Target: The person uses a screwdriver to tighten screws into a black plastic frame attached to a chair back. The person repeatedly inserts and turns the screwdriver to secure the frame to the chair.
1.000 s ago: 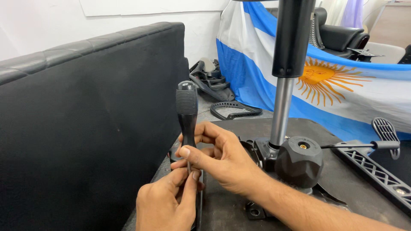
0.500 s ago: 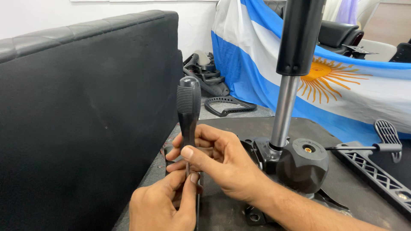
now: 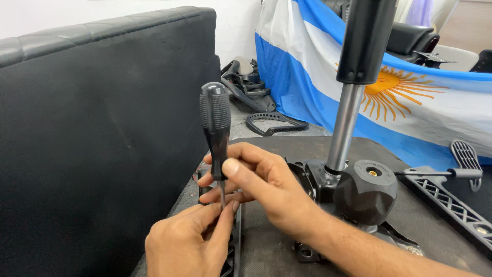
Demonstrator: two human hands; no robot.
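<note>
- A black-handled screwdriver (image 3: 216, 131) is being held upright near the middle of the scene, just right of a tall black padded panel (image 3: 97, 128); its metal shaft is pointing down between the two hands
- The lower end of the handle is being grasped by the right hand (image 3: 261, 187), its fingers (image 3: 233, 166) clenched around it, the thumb lying across the front
- The thin shaft is being pinched by the fingers of the left hand (image 3: 187, 246), just below the right hand; the tip is hidden behind them
- An upturned chair base (image 3: 271, 251) is lying under the hands; a silver gas cylinder (image 3: 344, 123) is rising from its mechanism to the right; a black knob (image 3: 365, 191) is sitting beside the cylinder
- A blue, white and sun-marked flag (image 3: 410, 102) is hanging at the far right; black plastic parts (image 3: 274, 122) are lying on the floor before it
</note>
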